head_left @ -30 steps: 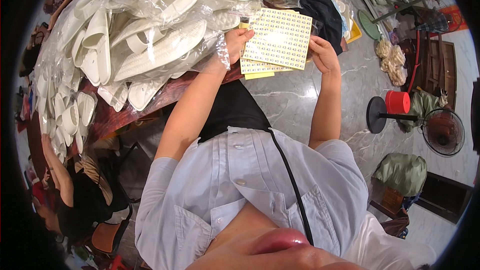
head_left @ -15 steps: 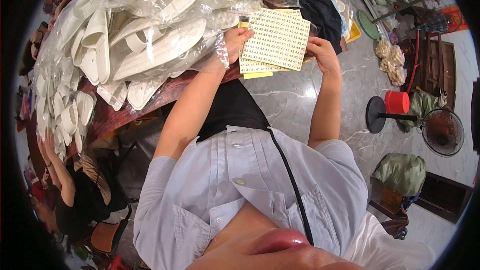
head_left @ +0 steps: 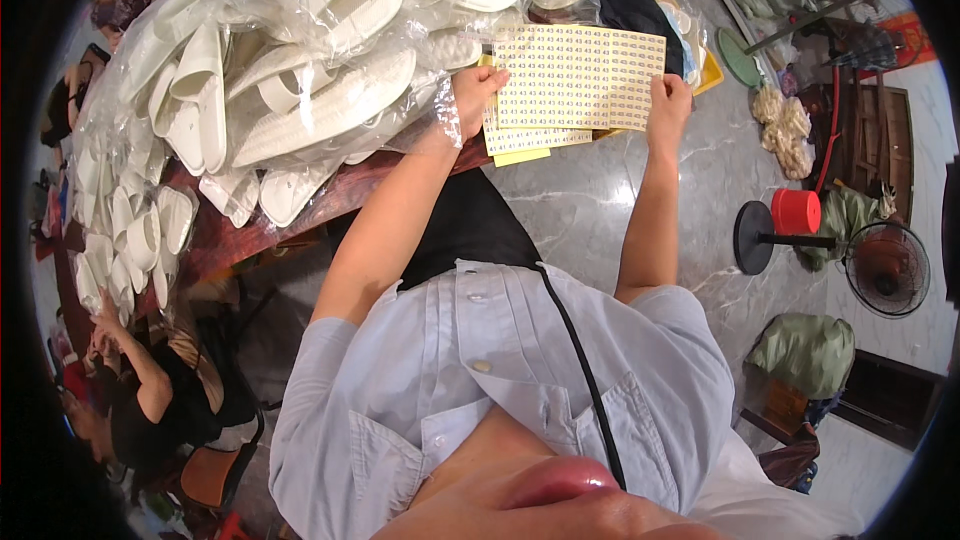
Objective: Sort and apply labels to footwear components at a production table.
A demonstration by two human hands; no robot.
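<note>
Pale yellow sheets of small printed number stickers are stretched out between my hands beside the table edge. My left hand pinches their left side, thumb on top. At the right side, my right hand is closed on the edge of the sheet. A lower sticker sheet and a brighter yellow slip stick out underneath. Clear plastic film lies against my left wrist. Just left of that hand, white slippers in clear bags are heaped up.
The heap covers a dark red table. Beyond the sheets are a dark cloth and a yellow tray. A standing fan and a red stool are at right. At lower left, a co-worker in black sits by the table.
My right hand has moved right, and the sticker sheet now spreads wider and flatter. My left hand keeps its hold, nearly in place. The co-worker's hands at the left have shifted.
</note>
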